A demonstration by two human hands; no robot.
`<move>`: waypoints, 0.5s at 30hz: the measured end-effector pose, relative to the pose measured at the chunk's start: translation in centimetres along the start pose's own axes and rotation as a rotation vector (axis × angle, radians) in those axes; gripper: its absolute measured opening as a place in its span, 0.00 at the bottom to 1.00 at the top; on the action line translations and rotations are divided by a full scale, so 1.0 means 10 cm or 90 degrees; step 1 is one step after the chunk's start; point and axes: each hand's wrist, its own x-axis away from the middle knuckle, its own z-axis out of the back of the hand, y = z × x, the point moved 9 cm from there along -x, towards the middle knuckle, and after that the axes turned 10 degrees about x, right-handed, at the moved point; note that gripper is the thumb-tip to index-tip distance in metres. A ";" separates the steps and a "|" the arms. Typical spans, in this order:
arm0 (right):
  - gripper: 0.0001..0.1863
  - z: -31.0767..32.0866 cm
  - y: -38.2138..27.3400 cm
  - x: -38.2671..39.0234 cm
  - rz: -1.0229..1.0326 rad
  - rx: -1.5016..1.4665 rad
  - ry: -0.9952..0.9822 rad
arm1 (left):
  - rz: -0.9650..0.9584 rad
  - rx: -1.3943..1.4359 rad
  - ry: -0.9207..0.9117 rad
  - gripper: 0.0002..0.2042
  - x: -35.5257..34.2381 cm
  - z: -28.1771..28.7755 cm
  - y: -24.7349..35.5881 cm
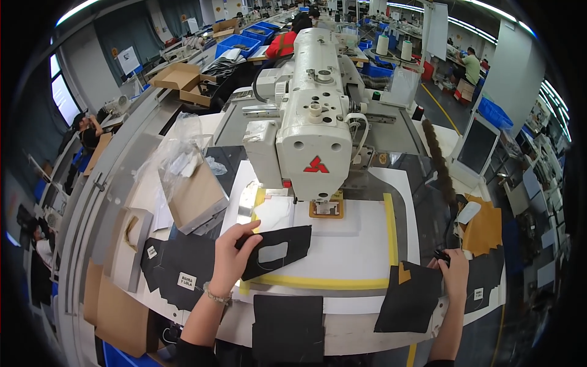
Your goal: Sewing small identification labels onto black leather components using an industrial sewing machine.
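My left hand (233, 252) pinches the left end of a black fabric panel (295, 243), tilted above the white work board (330, 257) with yellow-taped edges. A pale rounded area shows in the panel; whether it is an opening or a patch I cannot tell. To the right, my right hand (454, 269) is closed on a small black object (441, 255), too small to make out. It is beside a black fabric piece (408, 300) with a mustard patch. Beyond the panel, the white sewing machine head (315, 116) stands over a brass-coloured clamp frame (326, 209).
Black pieces with white labels (180, 269) lie left of the board; another black panel (287, 327) lies at the front edge. An open box (195, 196) with plastic wrap stands at left. Mustard pieces (483, 226) and a screen (477, 147) are at right.
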 end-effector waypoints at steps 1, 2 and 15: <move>0.14 0.01 0.00 0.02 0.005 -0.006 -0.003 | 0.038 0.015 0.011 0.12 -0.02 0.07 -0.13; 0.15 0.05 0.00 0.04 0.015 0.020 0.002 | 0.038 0.010 0.009 0.12 -0.03 0.11 -0.19; 0.07 0.43 -0.29 0.03 0.135 -0.002 0.275 | -0.063 -0.035 0.006 0.05 -0.10 0.25 0.37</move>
